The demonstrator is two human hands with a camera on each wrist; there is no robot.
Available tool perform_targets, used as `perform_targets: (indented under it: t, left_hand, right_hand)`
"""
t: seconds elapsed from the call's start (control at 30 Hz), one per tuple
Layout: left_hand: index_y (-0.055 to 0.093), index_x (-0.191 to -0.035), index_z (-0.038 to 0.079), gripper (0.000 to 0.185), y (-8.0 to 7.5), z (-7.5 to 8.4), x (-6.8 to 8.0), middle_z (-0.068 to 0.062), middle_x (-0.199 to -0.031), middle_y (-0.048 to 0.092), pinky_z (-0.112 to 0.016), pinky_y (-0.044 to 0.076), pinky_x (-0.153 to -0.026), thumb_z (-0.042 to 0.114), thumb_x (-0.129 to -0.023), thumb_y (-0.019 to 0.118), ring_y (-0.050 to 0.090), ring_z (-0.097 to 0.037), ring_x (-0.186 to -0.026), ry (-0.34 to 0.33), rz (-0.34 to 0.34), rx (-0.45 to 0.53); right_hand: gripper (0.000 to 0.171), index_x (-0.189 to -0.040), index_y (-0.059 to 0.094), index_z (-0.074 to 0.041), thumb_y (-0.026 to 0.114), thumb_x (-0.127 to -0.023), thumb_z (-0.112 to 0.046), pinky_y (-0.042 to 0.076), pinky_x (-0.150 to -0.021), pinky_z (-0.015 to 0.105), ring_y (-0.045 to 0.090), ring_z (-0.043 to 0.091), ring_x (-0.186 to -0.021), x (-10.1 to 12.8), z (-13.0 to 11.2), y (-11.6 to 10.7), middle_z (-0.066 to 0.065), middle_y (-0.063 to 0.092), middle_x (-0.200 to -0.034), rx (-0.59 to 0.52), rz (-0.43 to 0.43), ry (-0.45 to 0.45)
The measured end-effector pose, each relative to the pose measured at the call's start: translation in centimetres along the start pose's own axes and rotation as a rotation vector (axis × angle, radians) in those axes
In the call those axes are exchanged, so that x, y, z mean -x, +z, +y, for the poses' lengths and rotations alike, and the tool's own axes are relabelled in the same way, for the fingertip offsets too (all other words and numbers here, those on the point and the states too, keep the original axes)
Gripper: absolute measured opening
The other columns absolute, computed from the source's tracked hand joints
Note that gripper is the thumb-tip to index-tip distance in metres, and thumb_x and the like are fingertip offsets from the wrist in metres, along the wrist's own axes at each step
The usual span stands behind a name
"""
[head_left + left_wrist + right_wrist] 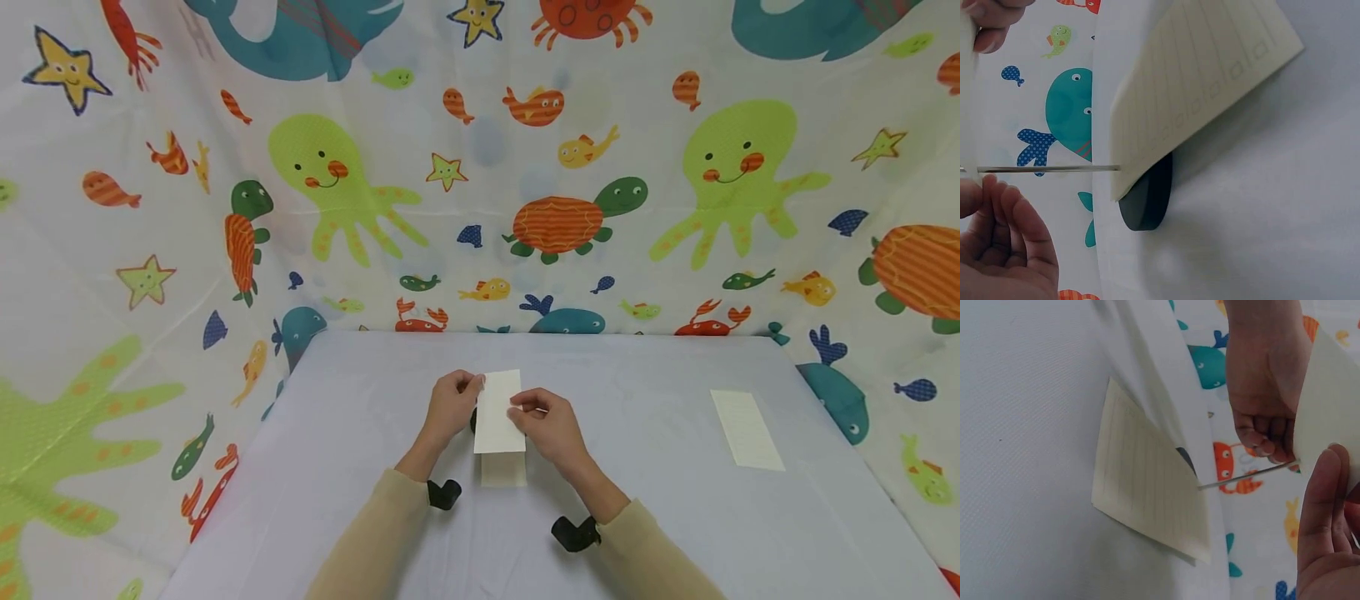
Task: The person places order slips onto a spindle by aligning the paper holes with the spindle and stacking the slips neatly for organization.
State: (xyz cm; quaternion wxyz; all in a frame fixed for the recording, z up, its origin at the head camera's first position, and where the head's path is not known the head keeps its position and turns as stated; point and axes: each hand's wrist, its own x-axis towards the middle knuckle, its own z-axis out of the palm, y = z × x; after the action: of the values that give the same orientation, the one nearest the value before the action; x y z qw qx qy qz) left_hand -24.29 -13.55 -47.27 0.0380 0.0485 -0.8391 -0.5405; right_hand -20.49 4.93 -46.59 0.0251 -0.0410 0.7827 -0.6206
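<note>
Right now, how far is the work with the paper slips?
One lined slip already sits down the thin spike, against the black base. The left hand and right hand pinch a second slip at the spike's tip; whether it is pierced is unclear. A third slip waits on the table.

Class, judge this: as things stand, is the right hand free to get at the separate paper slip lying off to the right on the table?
Probably not straight away: the right hand pinches the held paper together with the left hand. Nothing lies between it and the far slip.
</note>
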Motion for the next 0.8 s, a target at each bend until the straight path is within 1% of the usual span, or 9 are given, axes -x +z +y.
perform_targets:
  t: [0.07, 0.13, 0.33, 0.57, 0.73, 0.8]
  left_hand:
    - [0.071, -0.097, 0.004, 0.025, 0.2, -0.7, 0.1, -0.005, -0.081, 0.06, -0.03, 0.045, -0.062, 0.027, -0.102, 0.062, 0.054, -0.019, -0.076, -0.004, -0.002, 0.002]
    - [0.071, -0.096, 0.004, 0.025, 0.4, -1.0, 0.1, -0.005, -0.081, 0.06, -0.031, 0.045, -0.062, 0.027, -0.102, 0.062, 0.053, -0.019, -0.076, -0.002, 0.004, -0.005]
    - [0.071, -0.094, 0.004, 0.023, 0.7, -1.4, -0.2, -0.005, -0.08, 0.06, -0.03, 0.044, -0.062, 0.025, -0.1, 0.063, 0.053, -0.018, -0.075, 0.0, 0.01, -0.027]
    - [0.07, -0.098, 0.005, 0.019, 1.1, -2.2, -0.4, -0.005, -0.086, 0.062, -0.031, 0.047, -0.065, 0.022, -0.099, 0.062, 0.055, -0.019, -0.079, -0.043, -0.018, -0.082]
    - [0.07, -0.096, 0.005, 0.016, 1.3, -2.8, -0.4, -0.005, -0.085, 0.062, -0.032, 0.047, -0.064, 0.02, -0.098, 0.064, 0.055, -0.019, -0.078, -0.047, -0.032, -0.093]
    - [0.069, -0.094, 0.005, 0.015, 1.3, -3.0, -0.4, -0.005, -0.084, 0.061, -0.031, 0.046, -0.063, 0.019, -0.098, 0.064, 0.055, -0.019, -0.076, -0.042, -0.038, -0.101]
  right_hand:
    - [0.015, -0.106, 0.074, -0.009, 0.075, -0.091, -0.014, 0.049, -0.064, 0.024, 0.056, 0.02, -0.079, 0.1, 0.3, 0.1, 0.006, 0.062, -0.095, 0.012, -0.006, 0.007]
    - [0.015, -0.105, 0.074, -0.008, 0.076, -0.091, -0.013, 0.048, -0.064, 0.025, 0.055, 0.02, -0.079, 0.1, 0.7, 0.1, 0.006, 0.062, -0.095, 0.015, -0.01, 0.007]
    - [0.016, -0.104, 0.073, -0.006, 0.077, -0.09, -0.013, 0.047, -0.062, 0.025, 0.055, 0.018, -0.076, 0.0, 1.3, 0.1, 0.007, 0.061, -0.093, 0.04, -0.017, 0.031]
    - [0.015, -0.102, 0.073, -0.005, 0.076, -0.088, -0.011, 0.046, -0.061, 0.025, 0.054, 0.016, -0.071, 0.0, 2.3, 0.1, 0.006, 0.058, -0.09, 0.071, -0.055, 0.057]
    - [0.014, -0.1, 0.073, -0.005, 0.076, -0.087, -0.008, 0.044, -0.06, 0.026, 0.053, 0.016, -0.069, 0.1, 3.1, 0.1, 0.004, 0.058, -0.086, 0.122, -0.078, 0.039]
    - [0.014, -0.099, 0.073, -0.005, 0.076, -0.086, -0.007, 0.045, -0.059, 0.027, 0.053, 0.015, -0.07, 0.1, 3.3, 0.1, 0.003, 0.058, -0.085, 0.152, -0.082, 0.018]
